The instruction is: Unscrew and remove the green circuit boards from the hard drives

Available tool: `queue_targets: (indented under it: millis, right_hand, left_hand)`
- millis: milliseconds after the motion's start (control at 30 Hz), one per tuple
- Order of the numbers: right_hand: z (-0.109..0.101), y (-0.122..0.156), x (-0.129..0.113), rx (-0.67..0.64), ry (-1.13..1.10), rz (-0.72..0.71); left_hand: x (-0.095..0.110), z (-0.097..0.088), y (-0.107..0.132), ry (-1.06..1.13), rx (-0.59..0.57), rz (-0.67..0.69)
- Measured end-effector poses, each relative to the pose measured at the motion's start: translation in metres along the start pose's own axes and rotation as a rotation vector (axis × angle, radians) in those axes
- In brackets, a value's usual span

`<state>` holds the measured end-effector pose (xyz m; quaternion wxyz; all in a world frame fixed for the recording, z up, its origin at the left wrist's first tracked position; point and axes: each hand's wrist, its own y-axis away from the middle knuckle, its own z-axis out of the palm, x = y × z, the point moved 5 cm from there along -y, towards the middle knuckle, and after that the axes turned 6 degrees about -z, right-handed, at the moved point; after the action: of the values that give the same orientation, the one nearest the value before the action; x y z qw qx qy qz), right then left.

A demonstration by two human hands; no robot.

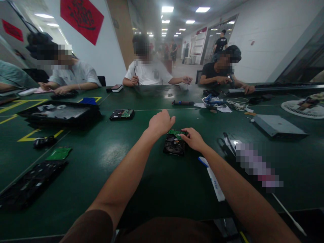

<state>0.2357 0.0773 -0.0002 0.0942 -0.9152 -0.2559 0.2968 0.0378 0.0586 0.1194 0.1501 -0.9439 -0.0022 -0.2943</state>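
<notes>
On the broad dark-green worktop, the left hand curls above the far end of a black, rectangular hard drive, its grip hidden; the right hand, fingers narrowly spaced, meets the right side, whether gripping unclear. Lying between the hands, the drive seems to point lengthwise away from the body. Its green circuit board appears still attached at the far end; another flat green board, well left, looks already loose.

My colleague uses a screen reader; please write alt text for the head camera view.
A person's right hand touches a hard drive with a green circuit board; their curled left hand is near the drive's far-left corner. Several people sit across the green table.
</notes>
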Motion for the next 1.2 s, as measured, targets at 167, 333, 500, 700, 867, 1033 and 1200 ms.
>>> queue_targets:
  millis: [167, 333, 500, 700, 867, 1033, 1200]
  right_hand:
    - [0.0, 0.0, 0.001, -0.002, 0.001, -0.003]
    - [0.002, 0.0, 0.003, 0.006, -0.005, -0.007]
    - [0.002, 0.0, 0.003, 0.008, 0.002, -0.008]
    - [0.001, 0.001, 0.002, 0.018, -0.013, 0.004]
    - [0.001, 0.001, 0.001, 0.017, -0.013, 0.0]
    - [0.001, 0.0, 0.002, 0.008, -0.016, 0.005]
    - [0.0, 0.0, 0.002, -0.001, -0.009, 0.0]
  left_hand:
    - [0.002, -0.005, -0.003, 0.006, 0.034, 0.132]
    - [0.002, -0.007, -0.006, 0.062, 0.031, 0.234]
    - [-0.002, 0.001, -0.01, 0.131, 0.051, 0.272]
    - [-0.005, 0.015, -0.013, 0.208, 0.04, 0.312]
    - [-0.005, 0.017, -0.011, 0.264, 0.07, 0.322]
    - [-0.012, 0.017, -0.012, 0.374, 0.166, 0.271]
    - [-0.019, 0.024, -0.016, 0.437, 0.095, 0.221]
